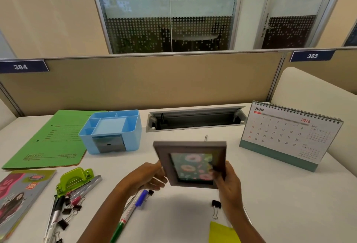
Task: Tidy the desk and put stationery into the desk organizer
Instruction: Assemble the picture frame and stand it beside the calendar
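Observation:
I hold a grey picture frame with a doughnut picture above the desk's middle. My left hand grips its left edge and my right hand grips its right edge. The light blue desk organizer stands at the back left with bare compartments. Markers with blue and green caps lie under my left forearm. A green hole punch, a metal ruler, pens and several black binder clips lie at the front left. One binder clip lies below my right hand.
A green folder lies left of the organizer, a booklet at the far left front. A desk calendar stands at the right. A cable tray is open at the back. Yellow sticky notes lie at the front edge.

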